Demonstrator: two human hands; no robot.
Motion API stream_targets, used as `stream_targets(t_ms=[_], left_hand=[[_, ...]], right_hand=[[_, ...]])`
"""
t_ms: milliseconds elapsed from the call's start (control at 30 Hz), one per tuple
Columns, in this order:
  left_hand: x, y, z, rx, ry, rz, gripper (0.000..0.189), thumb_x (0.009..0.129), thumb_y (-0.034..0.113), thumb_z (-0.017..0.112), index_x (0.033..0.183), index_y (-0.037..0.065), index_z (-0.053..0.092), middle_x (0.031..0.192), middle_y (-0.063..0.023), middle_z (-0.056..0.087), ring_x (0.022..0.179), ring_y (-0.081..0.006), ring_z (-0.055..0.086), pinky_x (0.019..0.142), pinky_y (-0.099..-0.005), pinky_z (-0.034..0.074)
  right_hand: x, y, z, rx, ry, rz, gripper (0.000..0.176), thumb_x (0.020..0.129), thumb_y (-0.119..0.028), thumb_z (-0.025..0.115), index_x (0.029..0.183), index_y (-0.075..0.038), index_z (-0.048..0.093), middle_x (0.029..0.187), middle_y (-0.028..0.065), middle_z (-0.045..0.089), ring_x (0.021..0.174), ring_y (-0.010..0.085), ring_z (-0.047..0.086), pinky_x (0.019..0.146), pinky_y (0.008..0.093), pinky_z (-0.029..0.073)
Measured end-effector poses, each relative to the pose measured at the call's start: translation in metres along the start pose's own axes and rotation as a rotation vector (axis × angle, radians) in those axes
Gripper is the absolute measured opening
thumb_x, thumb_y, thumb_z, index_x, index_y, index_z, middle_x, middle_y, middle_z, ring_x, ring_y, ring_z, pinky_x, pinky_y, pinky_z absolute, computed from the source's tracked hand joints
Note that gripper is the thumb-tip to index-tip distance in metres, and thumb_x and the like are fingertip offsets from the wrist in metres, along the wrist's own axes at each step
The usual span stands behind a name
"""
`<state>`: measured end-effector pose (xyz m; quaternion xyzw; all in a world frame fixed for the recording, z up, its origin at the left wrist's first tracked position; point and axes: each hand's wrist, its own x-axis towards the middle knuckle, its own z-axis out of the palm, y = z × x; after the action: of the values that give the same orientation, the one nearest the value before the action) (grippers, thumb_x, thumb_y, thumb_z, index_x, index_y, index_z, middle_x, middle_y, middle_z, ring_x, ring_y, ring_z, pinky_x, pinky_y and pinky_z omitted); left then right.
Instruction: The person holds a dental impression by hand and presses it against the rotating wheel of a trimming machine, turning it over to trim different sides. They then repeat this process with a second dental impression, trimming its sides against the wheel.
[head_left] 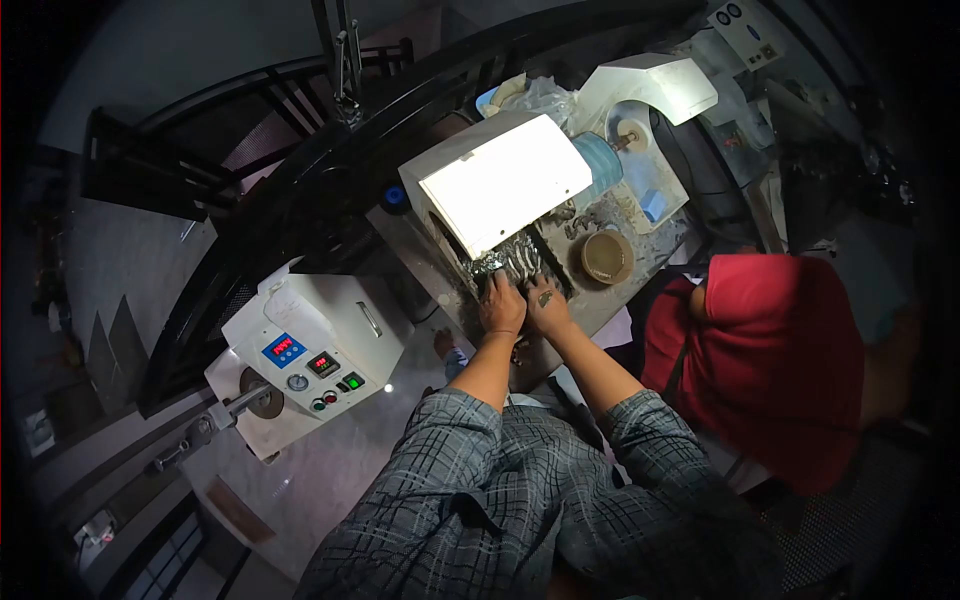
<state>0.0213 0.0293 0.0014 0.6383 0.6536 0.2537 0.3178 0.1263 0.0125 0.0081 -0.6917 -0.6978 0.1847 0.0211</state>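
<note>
Side by side, my left hand (502,304) and my right hand (546,304) reach in at the front of a white box-shaped machine cover (505,180). Their fingertips are at a dark, wet, shiny work area (518,255) under the cover's lower edge. The fingers of both hands point away from me and are partly lost in the dark material, so what they hold, if anything, is hidden. A dark smear marks the back of my right hand. Just right of my hands stands a round bowl (607,256) of brownish liquid.
Left of the bench is a white machine (310,350) with lit red displays. A person in red (770,360) is close on the right. Behind the bowl are a bluish water container (597,165), another white cover (655,85) and a blue block (653,205).
</note>
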Motion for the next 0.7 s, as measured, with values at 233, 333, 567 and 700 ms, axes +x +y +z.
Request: stream_targets(t_ms=[233,333,567,700], left_hand=[[0.017,0.001,-0.002,-0.2,0.232,-0.134,0.034,0.069,0.001,0.046,0.103,-0.002,0.054,0.093,-0.0229,0.056,0.09,-0.0394,0.052,0.078,-0.0401,0.043],[0.019,-0.002,-0.008,-0.274,0.335,-0.189,0.032,0.066,-0.004,0.047,0.097,-0.005,0.056,0.088,-0.0189,0.06,0.084,-0.0286,0.058,0.077,-0.0325,0.044],[0.026,0.004,0.02,-1.24,0.477,-0.557,0.034,0.063,-0.014,0.039,0.087,0.001,0.059,0.082,-0.0029,0.058,0.07,-0.0117,0.054,0.065,-0.0216,0.042],[0.037,0.0,0.02,-1.284,0.586,-0.567,0.035,0.066,-0.013,0.038,0.093,0.001,0.056,0.068,-0.0013,0.052,0.053,-0.0107,0.044,0.049,-0.0215,0.035]], right_hand=[[0.02,0.03,-0.026,0.399,-0.219,0.22,0.028,0.066,-0.014,0.063,0.086,0.003,0.054,0.088,0.0221,0.058,0.085,0.034,0.057,0.074,0.0369,0.045],[0.03,0.019,-0.077,0.669,-0.141,0.152,0.028,0.069,-0.014,0.062,0.092,0.003,0.056,0.087,0.0196,0.059,0.082,0.0272,0.058,0.074,0.0348,0.044],[0.057,0.005,-0.086,0.568,-0.115,-0.339,0.027,0.07,-0.012,0.059,0.091,0.004,0.058,0.084,0.0252,0.058,0.084,0.0372,0.056,0.073,0.0379,0.045],[0.072,0.007,-0.085,0.65,-0.052,-0.15,0.022,0.07,-0.013,0.064,0.075,0.006,0.056,0.076,0.0254,0.057,0.077,0.0351,0.057,0.069,0.0382,0.044]])
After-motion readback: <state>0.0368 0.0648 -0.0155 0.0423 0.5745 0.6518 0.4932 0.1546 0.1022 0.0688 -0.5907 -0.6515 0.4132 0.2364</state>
